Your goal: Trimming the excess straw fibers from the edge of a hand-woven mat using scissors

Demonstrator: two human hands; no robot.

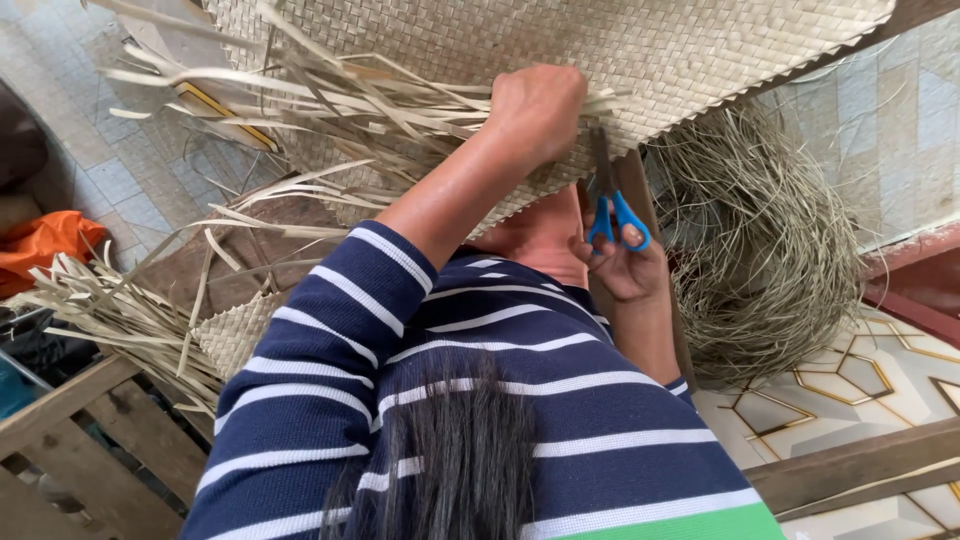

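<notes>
Left hand (535, 112) fists loose flat straw strips (330, 100) at the plaited mat (560, 40) edge; right hand (625, 262) grips blue-handled scissors (612, 205).

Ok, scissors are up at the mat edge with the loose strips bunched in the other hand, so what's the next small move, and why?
Probably close the scissors on the strip ends beside the left hand. The right hand holds the blue handles with the blades pointing up at the woven mat edge, where the left hand grips uncut strips.
</notes>
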